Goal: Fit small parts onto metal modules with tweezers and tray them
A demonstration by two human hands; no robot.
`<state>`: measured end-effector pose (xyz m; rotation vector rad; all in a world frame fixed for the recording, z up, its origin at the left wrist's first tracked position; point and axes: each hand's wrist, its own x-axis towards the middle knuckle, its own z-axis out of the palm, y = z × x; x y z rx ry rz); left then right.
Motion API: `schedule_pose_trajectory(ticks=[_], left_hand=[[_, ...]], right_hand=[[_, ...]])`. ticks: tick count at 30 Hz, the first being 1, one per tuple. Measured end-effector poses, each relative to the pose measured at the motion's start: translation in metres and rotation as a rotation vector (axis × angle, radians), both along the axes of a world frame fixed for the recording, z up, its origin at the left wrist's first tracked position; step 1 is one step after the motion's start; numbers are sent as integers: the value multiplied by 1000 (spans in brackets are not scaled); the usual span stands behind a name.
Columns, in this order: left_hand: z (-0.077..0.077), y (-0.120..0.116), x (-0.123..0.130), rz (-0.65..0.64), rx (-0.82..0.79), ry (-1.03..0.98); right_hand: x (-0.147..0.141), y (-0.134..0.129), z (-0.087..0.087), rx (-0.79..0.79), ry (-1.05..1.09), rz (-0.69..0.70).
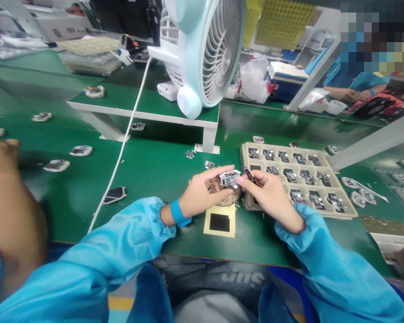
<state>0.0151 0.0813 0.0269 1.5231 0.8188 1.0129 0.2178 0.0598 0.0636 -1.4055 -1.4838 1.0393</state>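
Note:
In my left hand [205, 190] is a small white device casing [229, 178] with a bare circuit board facing up, gripped between thumb and fingers. My right hand [267, 190] pinches a slim black tool [250, 176] with white marks, perhaps tweezers; its working end cannot be made out. The right thumb tip touches or nearly touches the casing's right edge. Under the casing sits a round brownish dish [229, 197], partly covered by my hands. A yellow sheet with a black square [219, 222] lies just in front of it.
Right of my hands, a beige compartment tray [348, 208] holds several circuit boards. A blue-white fan [191, 49] stands on a raised shelf [121, 105]; its white cable [121, 152] crosses the bench. Several casings [57, 165] lie left. Other people's arms [11, 197] show at both sides.

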Motion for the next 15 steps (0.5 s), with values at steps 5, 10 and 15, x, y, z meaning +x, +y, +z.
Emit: schedule_pose_trajectory(ticks=[5,10,15], left_hand=[[-1,0,1,1,-12,-20],[-2,0,0,13,72,15],[0,2,-2,74,304,109]], right_hand=[[0,0,-1,-14,35,41],[1,1,-5,-27,73,6],[1,1,-6,-24,48,3]])
